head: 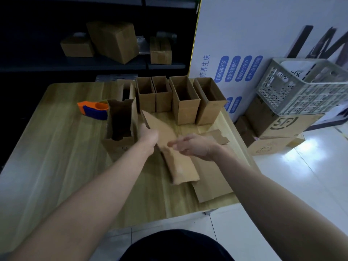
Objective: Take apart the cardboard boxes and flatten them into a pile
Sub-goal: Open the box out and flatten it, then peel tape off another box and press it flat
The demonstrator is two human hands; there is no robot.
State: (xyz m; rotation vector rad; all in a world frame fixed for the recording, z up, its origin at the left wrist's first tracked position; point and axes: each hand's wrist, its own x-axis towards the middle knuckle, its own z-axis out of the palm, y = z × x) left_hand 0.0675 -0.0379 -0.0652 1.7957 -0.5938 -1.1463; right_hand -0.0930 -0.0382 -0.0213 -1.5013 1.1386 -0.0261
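Dark clothing (177, 245) filled bottom centre. Mid-frame, the left hand (148, 135) gripped the collapsed box (175, 159) at its upper edge. The right hand (194, 146) hung loosely curled over it, contact unclear. Judged best: press creases flat, then square it onto the flat pile (212, 185) beneath. Upright boxes (185, 110) behind showed empty interiors; the contents of the crate (301, 95) were indistinct.

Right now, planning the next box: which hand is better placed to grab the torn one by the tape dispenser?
Likely left: the left hand is beside the torn box; the right hand is farther, over flattened cardboard.
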